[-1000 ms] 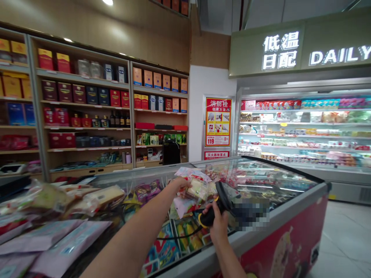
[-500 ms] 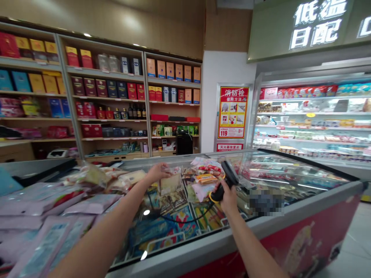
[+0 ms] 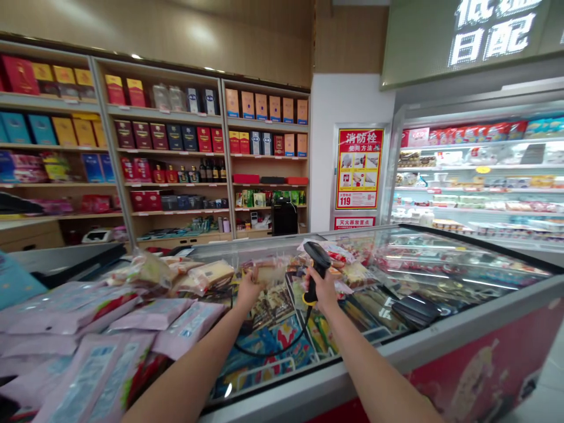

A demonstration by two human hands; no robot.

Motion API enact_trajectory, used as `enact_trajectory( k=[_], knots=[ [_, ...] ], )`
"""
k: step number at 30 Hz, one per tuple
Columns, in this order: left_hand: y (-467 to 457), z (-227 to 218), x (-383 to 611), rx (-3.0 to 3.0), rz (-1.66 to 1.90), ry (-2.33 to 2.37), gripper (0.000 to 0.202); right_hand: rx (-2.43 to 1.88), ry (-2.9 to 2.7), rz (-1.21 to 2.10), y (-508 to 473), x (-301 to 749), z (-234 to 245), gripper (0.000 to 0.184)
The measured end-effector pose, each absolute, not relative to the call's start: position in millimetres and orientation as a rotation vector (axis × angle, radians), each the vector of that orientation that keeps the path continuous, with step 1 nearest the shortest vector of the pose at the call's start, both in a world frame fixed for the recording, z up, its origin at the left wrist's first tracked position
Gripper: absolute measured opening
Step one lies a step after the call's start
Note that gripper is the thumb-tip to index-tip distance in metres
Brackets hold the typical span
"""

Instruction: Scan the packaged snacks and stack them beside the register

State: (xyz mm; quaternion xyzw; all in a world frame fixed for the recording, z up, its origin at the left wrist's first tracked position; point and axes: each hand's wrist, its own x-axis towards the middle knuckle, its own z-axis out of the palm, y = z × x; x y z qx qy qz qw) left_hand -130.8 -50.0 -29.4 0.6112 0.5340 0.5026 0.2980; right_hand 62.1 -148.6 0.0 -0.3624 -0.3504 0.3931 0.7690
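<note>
My right hand [image 3: 324, 288] is wrapped around the handle of a black and yellow barcode scanner [image 3: 318, 258], its head tilted up and to the left. A black cable [image 3: 282, 352] loops down from it over the freezer glass. My left hand [image 3: 249, 289] is closed on the near left edge of a clear food packet [image 3: 271, 274], smeared by motion, so its contents cannot be made out. Left of that hand lie clear packets of pale food [image 3: 211, 275]. A small pile of packets with red and white wrapping [image 3: 341, 255] sits behind the scanner.
The glass-topped chest freezer [image 3: 379, 358] stretches across the front. Lilac bags [image 3: 92, 358] are heaped at the left, and a black object [image 3: 416, 309] lies on the glass at the right. Shelves of boxes [image 3: 170, 135] and a refrigerated display [image 3: 480, 176] stand behind.
The scanner has moved left and its head has swung to point more leftward, nearer the packet. My left hand has come closer and grips the packet at its left edge.
</note>
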Motion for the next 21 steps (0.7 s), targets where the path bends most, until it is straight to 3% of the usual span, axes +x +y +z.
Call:
enact_trajectory(
  k=[4,12,21],
  knots=[
    [-39.0,-21.6,-112.8,1.406,1.528,1.397,0.036,-0.813,-0.815,0.885,-143.7,60.1,-1.6,0.041],
    [-31.3,-34.3,-102.1,1.386,1.488,1.114,0.014,-1.124,-0.983,0.836,-161.5,78.5,-16.1,0.03],
    [-43.7,-32.3,-88.9,1.326,1.486,1.195,0.028,-1.264,-1.075,0.811,-168.9,77.3,-20.5,0.025]
  ],
)
